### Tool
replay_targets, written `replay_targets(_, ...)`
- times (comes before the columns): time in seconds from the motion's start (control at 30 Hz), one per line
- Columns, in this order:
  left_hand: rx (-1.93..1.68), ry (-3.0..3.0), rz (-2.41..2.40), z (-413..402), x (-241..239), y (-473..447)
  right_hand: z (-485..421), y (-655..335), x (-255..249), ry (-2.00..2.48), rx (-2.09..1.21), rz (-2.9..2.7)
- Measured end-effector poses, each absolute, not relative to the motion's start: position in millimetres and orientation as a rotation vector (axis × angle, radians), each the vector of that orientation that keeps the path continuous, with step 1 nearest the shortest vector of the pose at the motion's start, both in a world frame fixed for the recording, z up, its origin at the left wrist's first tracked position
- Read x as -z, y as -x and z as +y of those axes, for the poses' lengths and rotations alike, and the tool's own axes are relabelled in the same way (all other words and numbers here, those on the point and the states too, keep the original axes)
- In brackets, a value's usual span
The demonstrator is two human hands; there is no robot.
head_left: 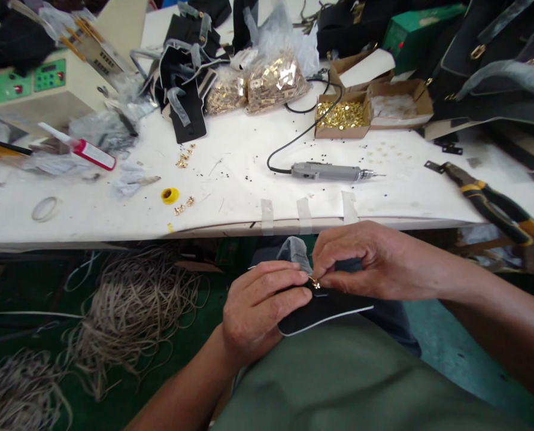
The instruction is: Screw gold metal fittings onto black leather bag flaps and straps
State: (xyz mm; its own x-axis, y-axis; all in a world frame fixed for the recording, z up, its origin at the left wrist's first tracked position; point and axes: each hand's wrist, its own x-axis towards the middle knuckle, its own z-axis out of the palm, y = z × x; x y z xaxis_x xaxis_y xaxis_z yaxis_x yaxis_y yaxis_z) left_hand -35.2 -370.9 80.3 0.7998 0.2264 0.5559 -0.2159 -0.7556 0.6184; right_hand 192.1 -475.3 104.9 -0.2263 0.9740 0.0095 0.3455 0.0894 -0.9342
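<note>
Below the table edge, over my lap, my left hand [260, 308] is closed around a flat black leather piece with a white edge [325, 314]. My right hand [361, 260] pinches a small gold metal fitting [315, 284] with thumb and forefinger and presses it against the top of the black piece. Both hands touch at the fitting. A bit of grey plastic wrap [295, 251] sticks up behind the fingers.
The white table [231, 173] carries a grey electric rotary tool [330, 172] with a black cord, yellow-handled pliers [495, 200], a cardboard box of gold rivets [341, 117], bags of gold hardware [271, 84], a red-and-white glue tube [85, 149], loose gold fittings [184, 206], and black bag parts. Cord scraps [127, 305] lie on the green floor.
</note>
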Motion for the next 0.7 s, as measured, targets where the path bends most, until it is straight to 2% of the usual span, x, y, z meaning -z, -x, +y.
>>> replay_targets(0.43,-0.862,-2.230,0.109,-374.4,-79.6,30.7,-474.2,-185.1,-106.4,1.404,-1.032,-1.685)
replay_targets(0.7,-0.873,-2.379,0.027,-375.2,-86.1,37.0,-472.8,-187.2,-104.8,1.367,-1.545,-1.222)
